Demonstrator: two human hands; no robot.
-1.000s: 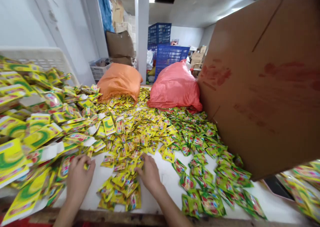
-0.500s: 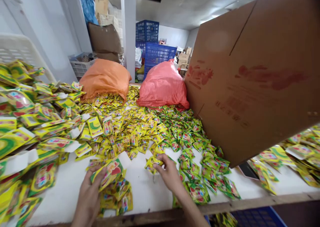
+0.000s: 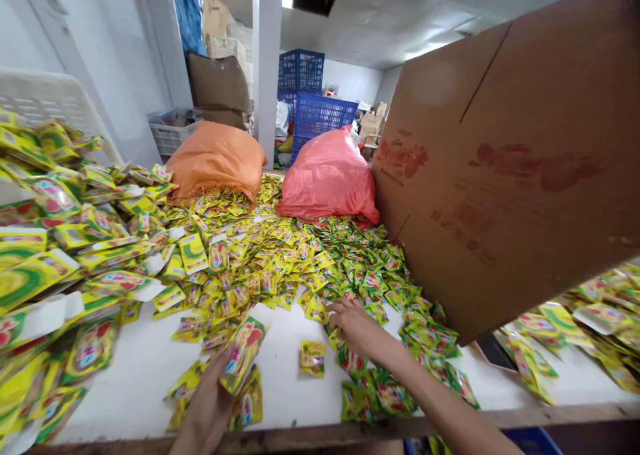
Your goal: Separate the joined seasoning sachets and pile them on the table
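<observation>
Near the table's front edge, my left hand (image 3: 213,391) is wrapped round a small yellow-green carton (image 3: 246,351) with its white flap open at the top. Yellow sachets (image 3: 249,401) lie under and beside that hand. Further right, my right hand (image 3: 353,321) reaches over the border between the yellow sachets and the green sachets (image 3: 395,388), its fingers bent down onto them; what its fingertips hold is too small to make out. A single yellow sachet (image 3: 313,358) lies on the white tabletop (image 3: 285,401) between my hands.
Many cartons (image 3: 105,255) are heaped at the left by a white crate (image 3: 55,95). An orange sack (image 3: 217,158) and a red sack (image 3: 327,175) stand at the back. A large cardboard box (image 3: 500,175) leans at the right, with a dark flat object (image 3: 497,353) below it.
My right hand has moved up and right onto the pile, leaving a yellow sachet on the tabletop. My left hand and its carton have shifted right, and the carton is more upright.
</observation>
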